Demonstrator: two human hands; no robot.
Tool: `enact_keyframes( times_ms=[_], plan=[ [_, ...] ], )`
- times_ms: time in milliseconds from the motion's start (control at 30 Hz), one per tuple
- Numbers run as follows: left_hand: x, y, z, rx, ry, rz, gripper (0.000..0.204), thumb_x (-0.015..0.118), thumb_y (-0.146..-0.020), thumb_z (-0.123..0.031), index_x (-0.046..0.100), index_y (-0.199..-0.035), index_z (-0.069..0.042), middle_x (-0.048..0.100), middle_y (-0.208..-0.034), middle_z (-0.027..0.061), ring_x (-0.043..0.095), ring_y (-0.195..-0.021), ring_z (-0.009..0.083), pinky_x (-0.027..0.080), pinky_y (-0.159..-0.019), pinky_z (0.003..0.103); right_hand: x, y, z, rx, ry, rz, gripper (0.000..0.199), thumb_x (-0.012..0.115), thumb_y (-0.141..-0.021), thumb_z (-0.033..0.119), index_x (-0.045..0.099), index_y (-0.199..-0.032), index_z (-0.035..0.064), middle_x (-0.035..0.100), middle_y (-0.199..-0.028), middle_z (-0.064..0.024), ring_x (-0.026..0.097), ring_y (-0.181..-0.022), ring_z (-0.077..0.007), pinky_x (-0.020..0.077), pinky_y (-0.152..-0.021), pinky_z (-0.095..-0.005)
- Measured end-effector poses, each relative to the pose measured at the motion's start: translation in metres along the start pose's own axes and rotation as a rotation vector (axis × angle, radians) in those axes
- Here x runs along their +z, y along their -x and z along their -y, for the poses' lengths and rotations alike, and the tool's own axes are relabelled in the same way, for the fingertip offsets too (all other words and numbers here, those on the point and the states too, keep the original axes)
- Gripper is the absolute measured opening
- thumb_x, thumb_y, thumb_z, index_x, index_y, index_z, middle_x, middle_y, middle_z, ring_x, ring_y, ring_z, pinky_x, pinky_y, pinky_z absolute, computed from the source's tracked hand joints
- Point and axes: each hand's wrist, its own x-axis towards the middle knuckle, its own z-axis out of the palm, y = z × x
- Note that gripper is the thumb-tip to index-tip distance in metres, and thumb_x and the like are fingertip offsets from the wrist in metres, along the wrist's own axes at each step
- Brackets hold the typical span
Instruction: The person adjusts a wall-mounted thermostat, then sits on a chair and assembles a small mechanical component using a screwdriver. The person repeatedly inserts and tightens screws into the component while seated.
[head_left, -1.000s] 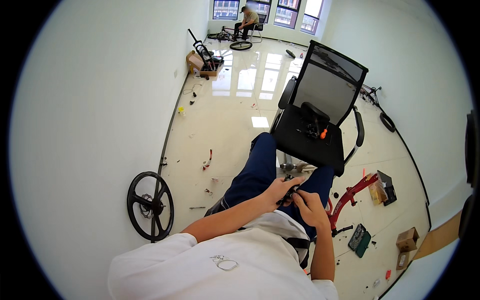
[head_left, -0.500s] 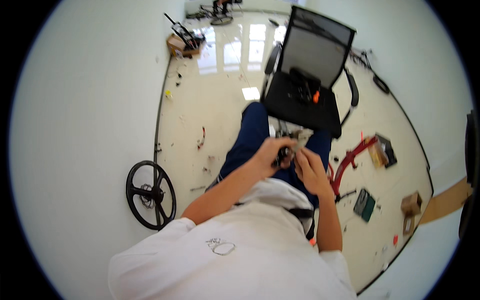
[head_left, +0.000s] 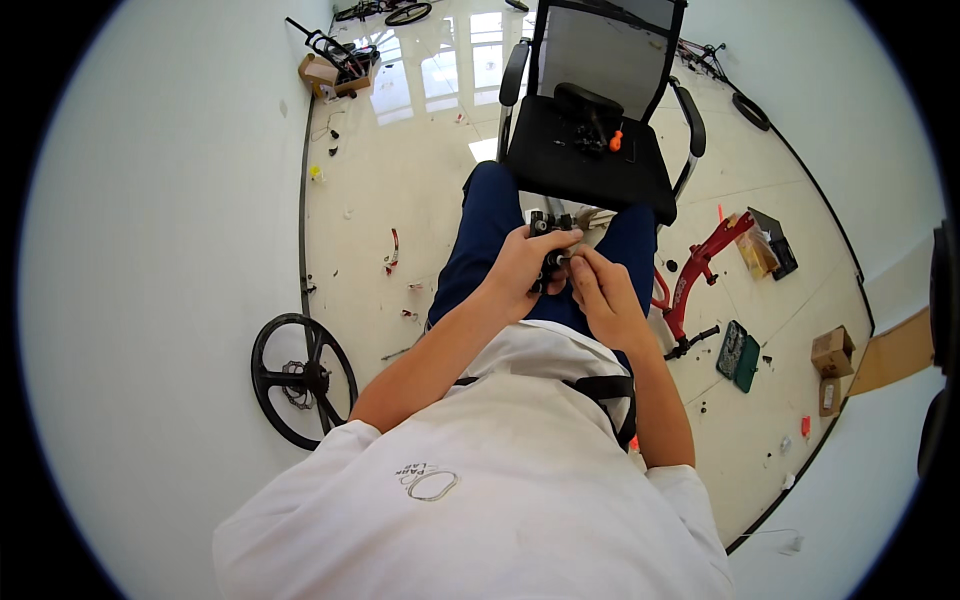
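My left hand point(head_left: 518, 268) is closed around a small black mechanical part with silver bolt-like ends point(head_left: 543, 224), held above my lap between my knees. Its exact kind I cannot make out. The thumb lies across the top of the part, and a dark section shows below the fingers. My right hand point(head_left: 606, 292) is closed in a pinch against the right side of that part. Whatever sits between those fingertips is too small to name. Just beyond the hands, a pale beige thing point(head_left: 597, 219) shows between my knees, partly hidden.
Ahead stands a black mesh office chair point(head_left: 590, 150) bearing dark parts and an orange-handled tool point(head_left: 616, 141). A red bike frame point(head_left: 697, 270), an open green tool case point(head_left: 738, 355) and cardboard boxes point(head_left: 831, 352) are at right. At left, a black spoked wheel point(head_left: 262, 378) leans against the wall.
The view has shifted, so the chair sits higher in it. My left hand has turned, showing more of the black part, and my right fingertips have moved in against it.
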Motion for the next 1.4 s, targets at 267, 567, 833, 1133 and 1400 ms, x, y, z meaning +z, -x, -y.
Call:
enact_keyframes(
  times_ms=[267,567,833,1133,1400],
  plan=[
    [-0.010,-0.001,0.000,-0.187,-0.015,0.041,0.020,0.062,-0.087,-0.020,0.054,-0.072,-0.010,0.051,-0.062,-0.0008,0.044,-0.049,0.0077,0.031,-0.040,0.021,-0.004,-0.001,-0.010,-0.225,0.549,0.101,0.011,0.052,-0.093,0.012,0.049,-0.094,0.0012,0.058,-0.066,-0.0182,0.058,-0.057,-0.0372,0.0436,-0.051,-0.0435],
    [-0.014,0.001,0.013,-0.326,-0.032,-0.021,0.042,0.066,-0.086,-0.041,0.044,-0.059,-0.018,0.038,-0.053,-0.0054,0.034,-0.040,0.0069,0.020,-0.038,0.023,-0.005,0.000,-0.033,-0.483,0.858,0.235,0.017,0.058,-0.087,0.019,0.052,-0.093,0.0048,0.057,-0.058,-0.0065,0.057,-0.045,-0.0258,0.0432,-0.040,-0.0363],
    [-0.023,-0.005,0.008,-0.555,-0.091,0.263,0.045,0.057,-0.091,-0.050,0.048,-0.061,-0.018,0.043,-0.052,-0.0055,0.035,-0.036,0.0065,0.019,-0.033,0.021,-0.008,-0.012,-0.018,-0.831,1.004,0.097,0.039,0.067,-0.085,0.042,0.052,-0.068,0.0100,0.045,-0.047,-0.0007,0.049,-0.036,-0.0172,0.0336,-0.035,-0.0298],
    [-0.024,0.001,-0.004,-0.584,-0.129,0.308,0.051,0.053,-0.090,-0.059,0.045,-0.062,-0.017,0.041,-0.052,-0.0021,0.034,-0.038,0.0055,0.019,-0.033,0.018,-0.021,-0.011,-0.001,-0.685,0.959,0.206,0.028,0.069,-0.082,0.029,0.053,-0.074,0.0080,0.051,-0.057,-0.0027,0.055,-0.046,-0.0196,0.0399,-0.042,-0.0317],
    [-0.013,-0.005,0.009,-0.104,0.059,-0.191,0.038,0.063,-0.088,-0.046,0.054,-0.075,-0.011,0.049,-0.057,-0.0002,0.041,-0.039,0.0089,0.026,-0.034,0.023,0.006,-0.005,-0.018,-0.239,0.649,0.046,0.020,0.055,-0.093,0.016,0.050,-0.081,0.0010,0.055,-0.059,-0.0176,0.056,-0.055,-0.0372,0.0411,-0.049,-0.0434]
  ],
)
